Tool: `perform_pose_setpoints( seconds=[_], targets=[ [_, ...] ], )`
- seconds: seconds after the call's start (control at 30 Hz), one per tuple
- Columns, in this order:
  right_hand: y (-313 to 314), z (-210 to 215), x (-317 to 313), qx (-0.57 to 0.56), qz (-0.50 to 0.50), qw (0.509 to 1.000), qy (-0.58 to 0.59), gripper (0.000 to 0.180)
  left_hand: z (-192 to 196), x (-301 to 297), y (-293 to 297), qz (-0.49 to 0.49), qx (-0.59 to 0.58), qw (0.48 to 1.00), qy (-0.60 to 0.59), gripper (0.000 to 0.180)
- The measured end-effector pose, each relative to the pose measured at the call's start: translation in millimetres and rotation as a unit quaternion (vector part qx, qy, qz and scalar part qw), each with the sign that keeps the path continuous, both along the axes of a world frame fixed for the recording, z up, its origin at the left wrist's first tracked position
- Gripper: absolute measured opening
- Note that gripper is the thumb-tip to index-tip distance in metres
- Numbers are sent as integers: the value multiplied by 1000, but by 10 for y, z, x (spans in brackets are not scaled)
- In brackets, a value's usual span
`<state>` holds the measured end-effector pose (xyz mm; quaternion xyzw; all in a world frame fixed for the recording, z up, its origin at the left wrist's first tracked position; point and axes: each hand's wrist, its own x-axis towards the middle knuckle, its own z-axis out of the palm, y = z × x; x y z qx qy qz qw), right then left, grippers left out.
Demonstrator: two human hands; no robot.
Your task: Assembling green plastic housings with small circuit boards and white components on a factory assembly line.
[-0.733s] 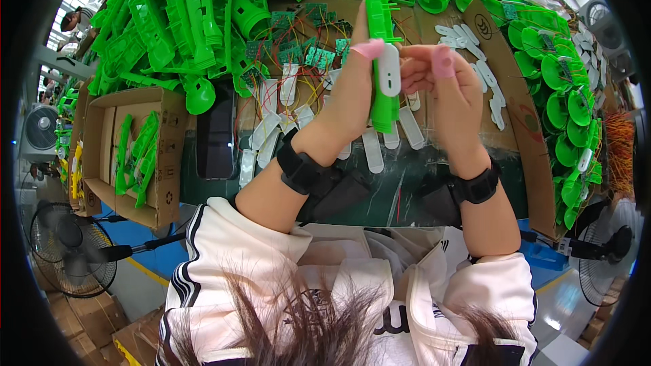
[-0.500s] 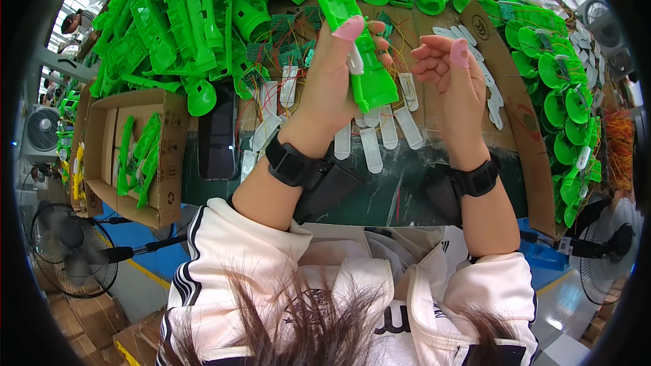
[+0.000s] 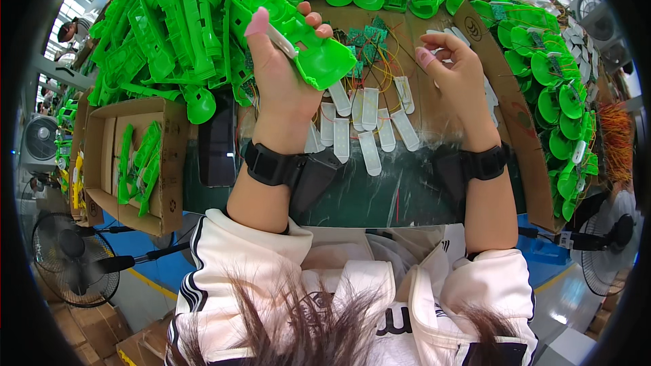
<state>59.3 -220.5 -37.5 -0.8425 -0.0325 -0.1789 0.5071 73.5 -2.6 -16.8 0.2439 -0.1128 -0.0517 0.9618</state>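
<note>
My left hand (image 3: 281, 71) grips a long green plastic housing (image 3: 324, 61), holding it tilted with its hollow side up. A narrow white strip (image 3: 282, 42) lies along the housing's near edge beside my thumb. Off to the right, my right hand (image 3: 454, 68) hovers above the cardboard with its fingers loosely curled and apart; I see nothing in it. Between and below the hands lie several white light strips (image 3: 369, 108), wired to small green circuit boards (image 3: 371, 39) by red and yellow wires. Pink tape covers both thumb tips.
Green plastic parts (image 3: 183, 20) are heaped at the far left. A cardboard box (image 3: 173, 169) holding green pieces stands at the left, near a dark phone (image 3: 218, 146). Beyond a cardboard edge (image 3: 522, 108) at the right, green housings with boards (image 3: 569, 102) are stacked.
My left hand has moved left with the green housing, turning it more sideways and showing more of the circuit boards. My right hand stays nearby, its thumb now closer to its fingertips.
</note>
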Motion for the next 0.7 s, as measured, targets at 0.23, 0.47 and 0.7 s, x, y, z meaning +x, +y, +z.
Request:
perform_pose_setpoints(
  seconds=[0.23, 0.47, 0.7],
  targets=[
    [113, 24, 728, -249, 59, 963, -86, 27, -25, 7, -96, 49, 40, 997, 38, 40],
    [162, -56, 865, -259, 72, 962, 57, 27, -55, 5, -91, 45, 60, 995, 72, 23],
    [-34, 238, 478, 1, 90, 995, -37, 23, 21, -71, -179, 53, 63, 995, 49, 31]
  ],
)
